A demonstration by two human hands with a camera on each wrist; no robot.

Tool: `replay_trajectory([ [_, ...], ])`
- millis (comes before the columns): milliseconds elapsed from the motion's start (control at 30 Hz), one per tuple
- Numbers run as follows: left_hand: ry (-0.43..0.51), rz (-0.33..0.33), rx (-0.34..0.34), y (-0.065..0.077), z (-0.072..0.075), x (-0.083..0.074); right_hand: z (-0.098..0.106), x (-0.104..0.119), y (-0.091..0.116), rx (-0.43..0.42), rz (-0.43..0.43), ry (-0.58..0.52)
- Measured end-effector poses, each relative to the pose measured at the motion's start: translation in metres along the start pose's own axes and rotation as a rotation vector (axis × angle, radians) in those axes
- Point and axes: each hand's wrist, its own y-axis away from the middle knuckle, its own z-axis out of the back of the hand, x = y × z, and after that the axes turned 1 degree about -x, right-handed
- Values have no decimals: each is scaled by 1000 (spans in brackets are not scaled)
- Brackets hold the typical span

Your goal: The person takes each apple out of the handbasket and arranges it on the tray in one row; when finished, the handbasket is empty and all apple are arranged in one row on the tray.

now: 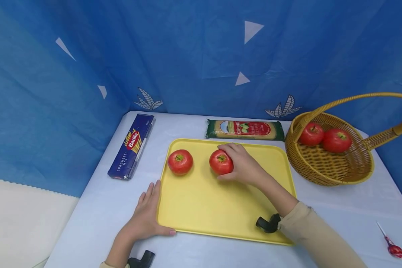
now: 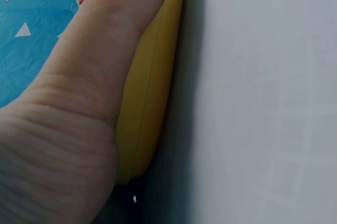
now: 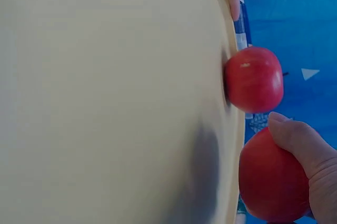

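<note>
My right hand [image 1: 242,164] grips a red apple [image 1: 220,162] over the back middle of the yellow tray [image 1: 201,201]. In the right wrist view that apple [image 3: 274,176] shows between thumb and palm, with a shadow on the tray beside it. A second apple [image 1: 180,162] sits at the tray's back left corner. My left hand [image 1: 145,216] rests at the tray's left front corner, fingers straight along the left side and thumb along the front edge. In the left wrist view, the left thumb and wrist [image 2: 79,87] cover part of the tray's rim [image 2: 152,92].
A wicker basket [image 1: 328,167] with a tall handle stands at the right, holding two apples [image 1: 336,140]. Behind the tray lies a green spaghetti packet [image 1: 244,129]. A blue spaghetti box [image 1: 131,147] lies to the left. A lollipop [image 1: 394,248] is at the front right.
</note>
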Motion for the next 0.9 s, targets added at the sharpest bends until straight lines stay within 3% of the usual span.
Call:
replay_trajectory([
  [367,-4,-4,0,0,1,-2,-24,6,-13,24,-22,-39],
  [900,-19,22,23,0,1,-3,-34,9,-19,47,-46,-104],
])
